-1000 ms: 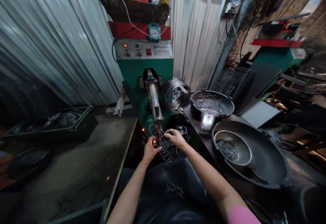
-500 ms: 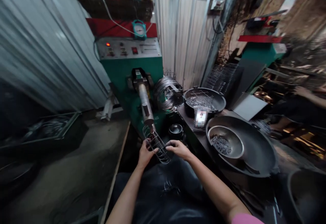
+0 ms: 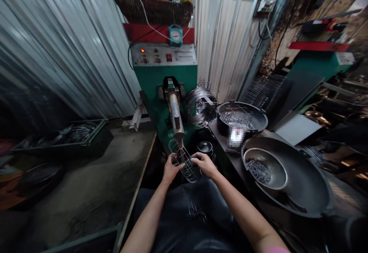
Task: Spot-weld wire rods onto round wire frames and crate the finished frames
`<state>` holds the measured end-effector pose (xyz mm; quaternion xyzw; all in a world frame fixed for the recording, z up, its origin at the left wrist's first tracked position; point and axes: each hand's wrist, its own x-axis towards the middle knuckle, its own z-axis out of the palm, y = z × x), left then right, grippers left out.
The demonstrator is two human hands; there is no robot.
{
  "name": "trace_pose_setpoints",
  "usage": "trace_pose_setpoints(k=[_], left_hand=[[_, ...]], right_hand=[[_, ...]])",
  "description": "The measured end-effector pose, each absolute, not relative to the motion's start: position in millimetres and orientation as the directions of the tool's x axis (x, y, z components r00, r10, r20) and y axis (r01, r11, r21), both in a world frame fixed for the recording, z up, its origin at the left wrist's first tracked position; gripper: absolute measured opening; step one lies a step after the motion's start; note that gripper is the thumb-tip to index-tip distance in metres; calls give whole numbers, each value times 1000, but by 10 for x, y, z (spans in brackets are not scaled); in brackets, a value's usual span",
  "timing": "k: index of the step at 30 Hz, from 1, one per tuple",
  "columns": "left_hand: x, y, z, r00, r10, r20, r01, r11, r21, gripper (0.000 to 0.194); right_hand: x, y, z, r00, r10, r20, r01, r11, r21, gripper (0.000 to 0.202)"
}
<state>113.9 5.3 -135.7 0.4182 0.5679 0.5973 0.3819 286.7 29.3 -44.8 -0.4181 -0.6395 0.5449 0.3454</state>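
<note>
A curved basket of thin metal wire [image 3: 189,173] is tilted in front of me, its far end around the lower tip of the machine's arm [image 3: 176,120]. My left hand [image 3: 171,170] grips the basket's left side, thumb across the wires. At the right side, my right hand [image 3: 204,163] is closed in a pinch with its fingertips at the basket's edge; whatever is between them is too small to make out. Several short bent wires [image 3: 197,211] lie on the dark apron [image 3: 172,222] over my lap.
Behind the hands stands a green machine [image 3: 166,71] with a lit red lamp. A wire coil [image 3: 200,105] hangs beside it. To the right are a pan of wire parts [image 3: 260,120] and a wide pan [image 3: 312,184] bearing a metal bowl [image 3: 280,172] with small metal pieces.
The view has turned slightly left, so everything sits further right in it. Both hands remain at the wire basket, in nearly the same place against the machine's arm.
</note>
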Motion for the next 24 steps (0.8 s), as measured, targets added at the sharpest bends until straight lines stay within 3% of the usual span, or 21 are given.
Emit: trace_pose_setpoints(k=[8,15,20,24], left_hand=[[1109,102,-1320,-380,923,57,28,-50,998,55],[1074,119,-1299,-362,931,44,-2,-48,999,54],[1086,111,-1319,-439,896,65,43,-51,998,55],[1088,92,-1331,-409,909,79,70,-55,996,54]], right_hand=[[2650,434,-346,-367,930,0,215,85,-973,10],[2662,455,-407,-386,922,-38,147,21,-989,15],[2741,426,-432,-375,927,-7,204,75,-976,11],[2729,428,-412,-380,925,16,210,103,-972,10]])
